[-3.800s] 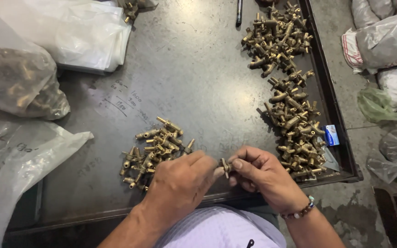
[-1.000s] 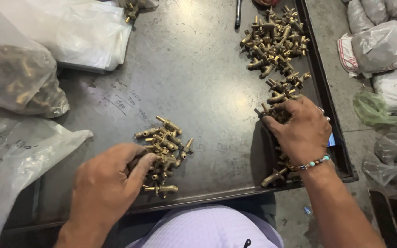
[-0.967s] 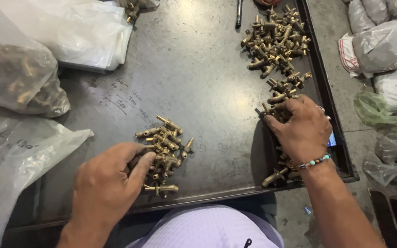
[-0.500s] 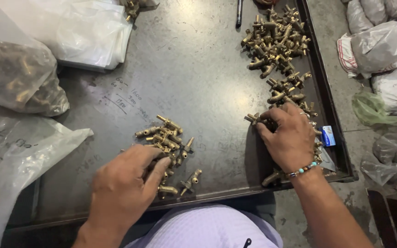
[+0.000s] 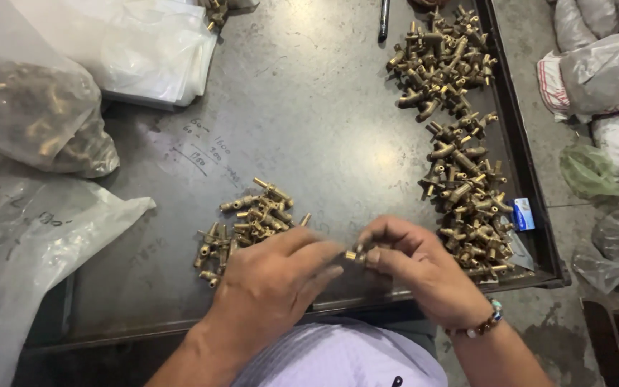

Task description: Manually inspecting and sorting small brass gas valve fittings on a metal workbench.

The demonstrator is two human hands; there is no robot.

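My left hand (image 5: 274,279) and my right hand (image 5: 417,269) meet over the near edge of a dark metal tray-like table (image 5: 324,129). Between their fingertips they pinch one small brass fitting (image 5: 356,255). A small heap of brass fittings (image 5: 248,218) lies just beyond my left hand. A long, larger pile of brass fittings (image 5: 456,136) runs along the right side of the table, close to my right hand. My right wrist wears a beaded bracelet (image 5: 478,328).
A clear plastic bag filled with brass parts (image 5: 37,122) lies at the left, with loose plastic bags (image 5: 30,244) below it and folded plastic sheets (image 5: 145,50) at the top. A small blue packet (image 5: 523,213) sits by the right rim. Filled bags (image 5: 603,72) lie on the floor at right.
My right hand left the large pile and came back to the middle. My left hand left the small heap. Both now pinch one fitting between them.
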